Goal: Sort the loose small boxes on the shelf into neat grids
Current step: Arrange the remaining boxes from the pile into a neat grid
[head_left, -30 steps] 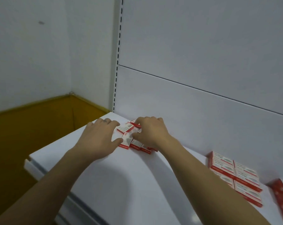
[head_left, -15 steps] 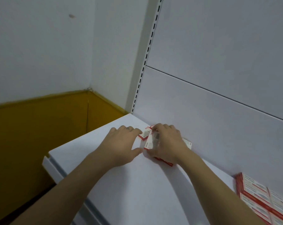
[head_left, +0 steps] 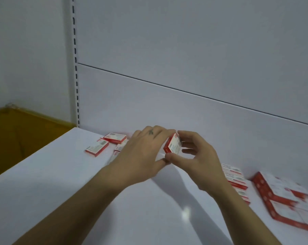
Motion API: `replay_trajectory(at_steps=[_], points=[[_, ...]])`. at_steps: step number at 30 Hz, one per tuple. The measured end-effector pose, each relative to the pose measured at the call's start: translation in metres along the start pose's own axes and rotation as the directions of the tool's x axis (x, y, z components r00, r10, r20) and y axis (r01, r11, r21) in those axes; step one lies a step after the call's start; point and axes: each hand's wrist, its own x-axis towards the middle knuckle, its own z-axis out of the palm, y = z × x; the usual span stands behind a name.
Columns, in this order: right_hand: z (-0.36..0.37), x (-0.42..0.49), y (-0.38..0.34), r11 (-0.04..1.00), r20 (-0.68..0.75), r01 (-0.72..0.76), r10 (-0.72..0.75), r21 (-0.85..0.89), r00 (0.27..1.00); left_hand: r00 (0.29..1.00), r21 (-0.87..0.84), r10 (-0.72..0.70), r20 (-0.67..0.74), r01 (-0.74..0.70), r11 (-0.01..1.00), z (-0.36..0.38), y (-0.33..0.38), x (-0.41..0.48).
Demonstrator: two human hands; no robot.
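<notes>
In the head view, both hands are meeting over the white shelf (head_left: pixel 61 183) and gripping one small red-and-white box (head_left: pixel 173 145) between them, held tilted on edge and clear of the surface. The right hand (head_left: pixel 201 161) is pinching it with the thumb under its lower corner and curled fingers over its top. The left hand (head_left: pixel 140 156), back towards the camera, is curling its fingers onto the box's upper left edge, with its thumb beside the right thumb. To the left, loose boxes (head_left: pixel 97 148) are lying at uneven angles near the back panel (head_left: pixel 185 112), some hidden behind the left hand. To the right, a row of boxes (head_left: pixel 235 177) is lying flat, partly covered by the right wrist, and a blurred block of boxes (head_left: pixel 282 197) is sitting just beyond it. A slotted upright (head_left: pixel 75 68) is running up at the shelf's left end.
</notes>
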Motion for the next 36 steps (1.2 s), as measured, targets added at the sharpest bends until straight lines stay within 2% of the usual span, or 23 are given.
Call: replay_trajectory(at_steps=[2, 4, 7, 11, 13, 17, 23, 25, 27, 29, 31, 34, 36], points=[[-0.013, -0.009, 0.006, 0.999, -0.054, -0.047, 0.047, 0.003, 0.997, 0.997, -0.053, 0.082, 0.001, -0.082, 0.995, 0.017, 0.013, 0.012], [-0.025, -0.018, 0.015, 0.994, -0.080, -0.106, 0.107, 0.020, 0.991, 0.996, -0.186, 0.092, 0.002, -0.090, 0.978, 0.037, 0.023, 0.020], [-0.035, -0.035, 0.029, 0.954, -0.079, -0.204, 0.226, 0.221, 0.971, 0.998, -0.368, 0.060, 0.003, -0.055, 0.928, 0.064, 0.032, 0.023], [-0.038, -0.043, 0.044, 0.768, -0.019, -0.327, 0.403, 0.550, 0.915, 0.999, -0.507, 0.006, 0.038, 0.014, 0.862, 0.084, 0.037, 0.017], [-0.039, -0.043, 0.047, 0.694, -0.010, -0.336, 0.444, 0.636, 0.896, 0.999, -0.523, -0.038, 0.039, 0.053, 0.851, 0.086, 0.036, 0.010], [-0.036, -0.046, 0.052, 0.748, -0.071, -0.328, 0.446, 0.577, 0.892, 0.984, -0.550, -0.159, 0.077, 0.175, 0.816, 0.080, 0.027, -0.004], [-0.030, -0.051, 0.049, 0.814, -0.083, -0.321, 0.408, 0.484, 0.909, 0.968, -0.621, -0.204, 0.148, 0.251, 0.743, 0.069, 0.028, -0.008], [-0.032, -0.051, 0.050, 0.757, -0.008, -0.359, 0.433, 0.546, 0.901, 0.952, -0.726, -0.222, 0.212, 0.306, 0.616, 0.069, 0.031, -0.009], [-0.035, -0.052, 0.050, 0.656, 0.145, -0.414, 0.424, 0.631, 0.894, 0.937, -0.806, -0.228, 0.265, 0.345, 0.482, 0.067, 0.035, -0.009], [-0.036, -0.054, 0.050, 0.632, 0.281, -0.460, 0.367, 0.624, 0.886, 0.924, -0.830, -0.232, 0.303, 0.375, 0.413, 0.064, 0.037, -0.009], [-0.032, -0.056, 0.050, 0.647, 0.334, -0.461, 0.318, 0.608, 0.887, 0.920, -0.832, -0.218, 0.324, 0.387, 0.397, 0.062, 0.038, -0.008], [-0.025, -0.056, 0.049, 0.597, 0.230, -0.401, 0.344, 0.694, 0.910, 0.927, -0.822, -0.212, 0.310, 0.373, 0.429, 0.063, 0.039, -0.009], [-0.025, -0.055, 0.047, 0.562, 0.183, -0.391, 0.391, 0.729, 0.902, 0.935, -0.784, -0.182, 0.304, 0.354, 0.510, 0.063, 0.039, -0.010]])
